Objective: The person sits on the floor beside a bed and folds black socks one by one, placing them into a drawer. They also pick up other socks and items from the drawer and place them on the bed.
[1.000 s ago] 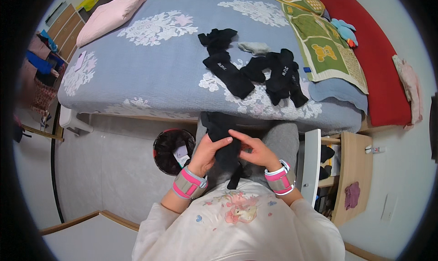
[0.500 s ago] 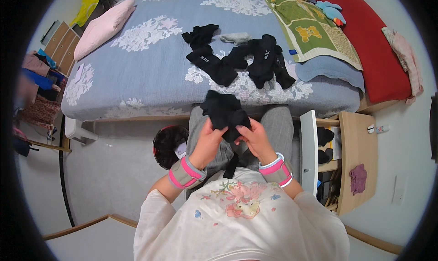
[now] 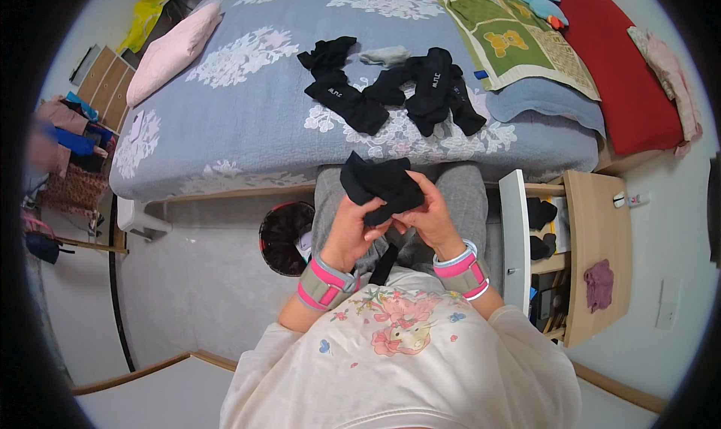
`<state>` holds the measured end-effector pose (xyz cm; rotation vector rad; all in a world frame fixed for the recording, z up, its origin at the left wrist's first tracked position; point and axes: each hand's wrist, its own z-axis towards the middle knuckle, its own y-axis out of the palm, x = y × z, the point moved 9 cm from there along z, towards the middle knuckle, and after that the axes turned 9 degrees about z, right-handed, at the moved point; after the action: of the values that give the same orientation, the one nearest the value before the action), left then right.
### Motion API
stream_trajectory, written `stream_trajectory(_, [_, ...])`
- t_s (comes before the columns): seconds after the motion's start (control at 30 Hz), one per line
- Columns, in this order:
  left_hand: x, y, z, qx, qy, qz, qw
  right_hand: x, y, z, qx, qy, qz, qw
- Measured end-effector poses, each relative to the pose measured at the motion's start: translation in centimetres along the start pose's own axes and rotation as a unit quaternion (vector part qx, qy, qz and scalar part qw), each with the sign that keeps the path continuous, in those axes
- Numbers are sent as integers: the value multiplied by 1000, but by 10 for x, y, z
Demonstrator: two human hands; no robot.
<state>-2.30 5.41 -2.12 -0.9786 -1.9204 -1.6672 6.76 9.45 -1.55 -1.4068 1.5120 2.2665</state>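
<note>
Between both hands, above my lap, is a bunched black sock (image 3: 381, 183); whether it is one or a pair I cannot tell. My left hand (image 3: 356, 225) grips its lower left edge, thumb on top. Fingers of my right hand (image 3: 431, 217) close on its right side, and some of them are hidden by the fabric. Ahead on the bed lie several black socks (image 3: 347, 105) in a loose group, one long black sock (image 3: 431, 91) among them. A small light grey sock (image 3: 384, 55) rests just behind these.
The bed has a blue floral cover (image 3: 248, 121). To the right stand an open drawer (image 3: 542, 264) holding dark socks and a wooden top with a purple cloth (image 3: 598, 285). A lined waste bin (image 3: 279, 241) is on the floor at left. A green blanket (image 3: 518, 42) lies far right.
The black sock has turned and shifted slightly right in my hands. My right hand has moved up along its right side, and my left wrist has shifted right.
</note>
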Motion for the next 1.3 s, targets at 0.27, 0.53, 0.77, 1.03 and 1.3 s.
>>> stream_trajectory(0.27, [17,12,-3,57,159,245,955,-9,-13,1,67,4,33,997])
stream_trajectory(0.53, [28,15,-2,37,116,24,992,-41,11,5,43,-54,-32,997])
stream_trajectory(0.77, [40,8,8,94,188,304,929,-54,30,12,-41,-87,-360,928])
stream_trajectory(1.03, [37,8,16,53,192,118,973,-53,15,9,-20,-125,-263,956])
stream_trajectory(1.3, [40,-7,16,136,111,177,968,-55,-4,4,-52,-103,-383,917])
